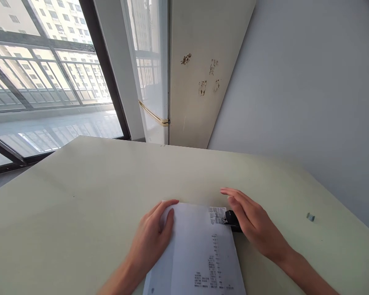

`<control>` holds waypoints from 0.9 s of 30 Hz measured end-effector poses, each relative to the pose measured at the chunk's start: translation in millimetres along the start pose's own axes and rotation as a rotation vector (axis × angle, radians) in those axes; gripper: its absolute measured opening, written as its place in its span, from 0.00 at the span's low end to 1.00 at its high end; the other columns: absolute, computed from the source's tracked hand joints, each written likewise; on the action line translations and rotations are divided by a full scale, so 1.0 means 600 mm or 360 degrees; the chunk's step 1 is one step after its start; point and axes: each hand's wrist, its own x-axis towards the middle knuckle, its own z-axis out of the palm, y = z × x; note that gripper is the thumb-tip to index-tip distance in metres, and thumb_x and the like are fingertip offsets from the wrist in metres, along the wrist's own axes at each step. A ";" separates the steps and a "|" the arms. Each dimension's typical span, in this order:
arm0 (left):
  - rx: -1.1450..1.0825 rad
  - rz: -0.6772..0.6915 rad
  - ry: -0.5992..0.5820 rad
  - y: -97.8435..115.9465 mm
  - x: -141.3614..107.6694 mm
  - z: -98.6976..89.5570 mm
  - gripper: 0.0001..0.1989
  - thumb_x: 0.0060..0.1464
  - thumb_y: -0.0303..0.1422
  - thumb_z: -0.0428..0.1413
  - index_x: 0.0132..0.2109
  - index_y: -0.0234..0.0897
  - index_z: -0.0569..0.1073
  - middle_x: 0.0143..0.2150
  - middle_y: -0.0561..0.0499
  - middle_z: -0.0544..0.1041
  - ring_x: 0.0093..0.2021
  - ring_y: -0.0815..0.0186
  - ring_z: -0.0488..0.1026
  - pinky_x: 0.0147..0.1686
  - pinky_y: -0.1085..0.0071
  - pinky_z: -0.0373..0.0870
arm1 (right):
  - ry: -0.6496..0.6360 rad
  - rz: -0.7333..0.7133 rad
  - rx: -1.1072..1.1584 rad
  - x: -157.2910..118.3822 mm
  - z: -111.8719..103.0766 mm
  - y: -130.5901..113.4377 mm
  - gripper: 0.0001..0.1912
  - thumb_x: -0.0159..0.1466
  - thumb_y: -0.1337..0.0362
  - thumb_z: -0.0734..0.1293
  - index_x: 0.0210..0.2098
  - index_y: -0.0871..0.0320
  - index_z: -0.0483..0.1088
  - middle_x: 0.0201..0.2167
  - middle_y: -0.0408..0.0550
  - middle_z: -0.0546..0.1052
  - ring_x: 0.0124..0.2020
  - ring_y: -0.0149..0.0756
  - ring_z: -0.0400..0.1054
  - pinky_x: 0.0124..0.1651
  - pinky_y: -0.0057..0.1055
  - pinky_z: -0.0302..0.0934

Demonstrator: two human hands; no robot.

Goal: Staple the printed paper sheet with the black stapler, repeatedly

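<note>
A sheaf of white printed paper [199, 246] lies on the table in front of me, with dark print along its right side. My left hand [155, 231] holds its upper left edge, thumb on top and fingers curled round the far corner. At the upper right edge sits a black stapler [232, 218], its nose over the paper beside a printed block. Over the stapler's back end is my right hand [253, 221], fingers stretched out and together; it hides much of the stapler. Whether the palm presses on it I cannot tell.
The pale table [95, 184] spreads around the paper. A small greyish piece [310, 217] lies at the right. Behind stand a refrigerator [197, 110] with worn marks on its side and a plain wall [301, 82]. Windows [49, 78] are at the left.
</note>
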 end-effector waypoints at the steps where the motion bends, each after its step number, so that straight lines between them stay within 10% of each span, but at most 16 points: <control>1: -0.0008 -0.0012 0.0016 -0.002 0.004 -0.005 0.18 0.71 0.42 0.46 0.55 0.45 0.77 0.42 0.50 0.82 0.33 0.62 0.77 0.37 0.66 0.75 | 0.0060 0.0001 0.0010 -0.009 0.000 0.007 0.26 0.77 0.45 0.52 0.61 0.47 0.71 0.67 0.46 0.72 0.69 0.45 0.63 0.71 0.50 0.59; 7: -0.0151 -0.0191 0.0101 -0.009 0.019 -0.031 0.22 0.69 0.49 0.48 0.56 0.43 0.78 0.22 0.57 0.67 0.21 0.67 0.61 0.22 0.73 0.60 | 0.0316 0.0071 -0.0033 -0.054 -0.001 0.038 0.21 0.75 0.46 0.56 0.57 0.44 0.72 0.63 0.46 0.76 0.62 0.49 0.71 0.49 0.43 0.77; 11: -0.0249 -0.0348 0.0226 -0.009 0.024 -0.053 0.26 0.64 0.54 0.52 0.57 0.42 0.78 0.20 0.60 0.56 0.20 0.69 0.54 0.19 0.75 0.53 | 0.0421 -0.0010 -0.0029 -0.073 -0.005 0.034 0.19 0.74 0.47 0.58 0.54 0.45 0.74 0.61 0.48 0.77 0.58 0.50 0.73 0.25 0.32 0.71; 18: -0.0340 -0.0533 0.0379 -0.010 0.029 -0.090 0.33 0.58 0.58 0.57 0.62 0.44 0.75 0.24 0.57 0.65 0.23 0.67 0.61 0.20 0.75 0.58 | 0.0453 -0.0451 -0.0095 -0.087 -0.016 0.010 0.13 0.73 0.52 0.63 0.49 0.45 0.78 0.54 0.48 0.81 0.60 0.51 0.72 0.59 0.50 0.71; 27: -0.0597 -0.0413 0.0326 0.072 0.013 -0.042 0.30 0.59 0.57 0.59 0.59 0.42 0.75 0.23 0.59 0.61 0.22 0.69 0.59 0.20 0.75 0.58 | 0.0355 -0.0160 0.0214 -0.117 -0.031 -0.037 0.16 0.69 0.45 0.66 0.40 0.45 0.81 0.40 0.48 0.85 0.38 0.44 0.80 0.37 0.35 0.79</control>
